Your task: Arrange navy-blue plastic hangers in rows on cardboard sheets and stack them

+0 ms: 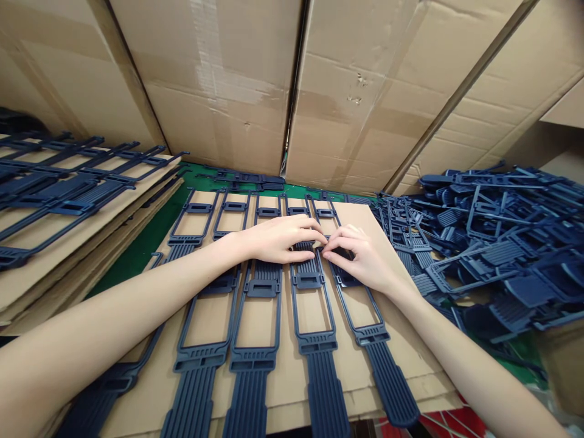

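Observation:
Dark blue plastic frames with ribbed, paddle-like ends lie in two rows on a cardboard sheet (283, 401). My left hand (280, 240) reaches across them, palm down, fingers stretched and thumb apart. Its fingertips rest over the ribbed part of a frame (314, 316) near the middle. Just to the right, my right hand (358, 255) has thumb and fingers pinched together at the side of that frame, close to my left fingertips. Whatever lies in the pinch is hidden. Beneath my right hand is another frame (371, 334), its ribbed end pointing toward me.
A heap of loose dark blue plastic parts (511, 243) is piled at the right. Stacked cardboard sheets (104, 225) with more frames stand at the left. Tall cardboard boxes (347, 91) form a wall behind. Green surface (150, 243) shows between the stacks.

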Demonstrator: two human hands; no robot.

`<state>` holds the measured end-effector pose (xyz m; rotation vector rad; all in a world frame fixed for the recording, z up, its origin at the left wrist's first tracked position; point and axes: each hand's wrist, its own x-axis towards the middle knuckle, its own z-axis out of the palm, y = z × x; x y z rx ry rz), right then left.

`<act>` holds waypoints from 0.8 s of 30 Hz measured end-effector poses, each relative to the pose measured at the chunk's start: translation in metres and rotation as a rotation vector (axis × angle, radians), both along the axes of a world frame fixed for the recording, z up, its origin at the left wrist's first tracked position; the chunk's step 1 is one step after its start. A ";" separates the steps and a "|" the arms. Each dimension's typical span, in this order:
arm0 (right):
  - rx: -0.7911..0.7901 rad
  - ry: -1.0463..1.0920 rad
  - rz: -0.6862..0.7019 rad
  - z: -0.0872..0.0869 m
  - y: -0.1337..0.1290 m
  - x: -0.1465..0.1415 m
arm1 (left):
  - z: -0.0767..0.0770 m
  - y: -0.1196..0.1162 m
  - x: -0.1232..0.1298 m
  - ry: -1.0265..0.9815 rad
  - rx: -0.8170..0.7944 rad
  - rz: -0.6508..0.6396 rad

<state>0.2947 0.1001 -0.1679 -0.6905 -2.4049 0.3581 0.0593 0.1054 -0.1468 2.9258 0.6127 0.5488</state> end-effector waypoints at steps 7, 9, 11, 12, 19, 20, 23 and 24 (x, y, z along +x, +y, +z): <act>-0.095 0.110 -0.070 0.008 -0.001 0.001 | 0.003 0.000 0.000 0.027 0.016 0.018; -0.121 0.141 -0.115 0.010 -0.002 0.001 | 0.005 -0.001 0.000 0.025 0.036 0.002; -0.133 0.146 -0.152 0.012 -0.002 0.002 | 0.005 -0.001 0.001 0.020 0.051 -0.014; -0.136 0.143 -0.167 0.012 -0.002 0.002 | 0.006 -0.002 0.001 0.018 0.055 -0.021; -0.197 0.079 -0.215 0.012 -0.003 0.003 | 0.004 -0.003 0.002 0.016 0.030 -0.040; -0.189 0.066 -0.212 0.012 -0.004 0.003 | 0.004 -0.003 0.002 0.012 0.027 -0.038; -0.152 0.039 -0.207 0.011 -0.003 0.005 | 0.005 -0.003 0.002 0.016 0.021 -0.036; -0.143 0.027 -0.208 0.010 -0.003 0.006 | 0.005 -0.003 0.002 0.021 0.019 -0.037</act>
